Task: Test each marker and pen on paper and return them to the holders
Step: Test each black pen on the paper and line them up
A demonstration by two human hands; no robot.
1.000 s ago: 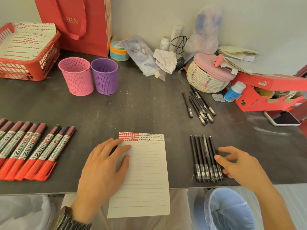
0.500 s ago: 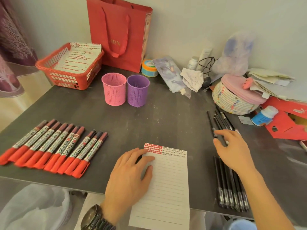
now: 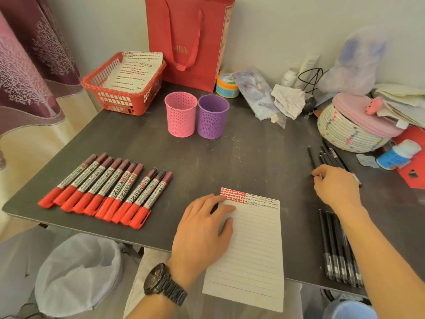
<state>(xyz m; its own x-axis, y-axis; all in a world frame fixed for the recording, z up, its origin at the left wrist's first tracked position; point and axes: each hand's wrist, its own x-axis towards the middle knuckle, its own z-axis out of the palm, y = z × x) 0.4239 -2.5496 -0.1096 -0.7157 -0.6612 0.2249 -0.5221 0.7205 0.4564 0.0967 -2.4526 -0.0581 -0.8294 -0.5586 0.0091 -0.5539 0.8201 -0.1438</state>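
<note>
A lined paper sheet [image 3: 253, 245] with red and black test marks along its top overhangs the front edge of the dark table [image 3: 241, 157]. My left hand [image 3: 202, 231] lies flat on the sheet's left side. My right hand [image 3: 335, 187] is at the far group of black pens [image 3: 328, 155], its fingertips pinching the end of one black pen [image 3: 312, 157]. A second row of black pens [image 3: 338, 247] lies near the front right edge. Several red markers [image 3: 108, 189] lie in a row at the left. The pink holder [image 3: 181, 113] and purple holder [image 3: 212, 116] stand together at the back.
A red basket [image 3: 119, 88] with marked sheets and a red paper bag [image 3: 188, 40] stand at the back left. A woven basket [image 3: 345, 132], a blue bottle [image 3: 397, 153] and clutter crowd the back right. A lined bin [image 3: 76, 272] sits under the table's front left.
My right hand moved from the near row of black pens up to the far group and closed its fingertips on one pen. The view swung left. My left hand stayed on the paper.
</note>
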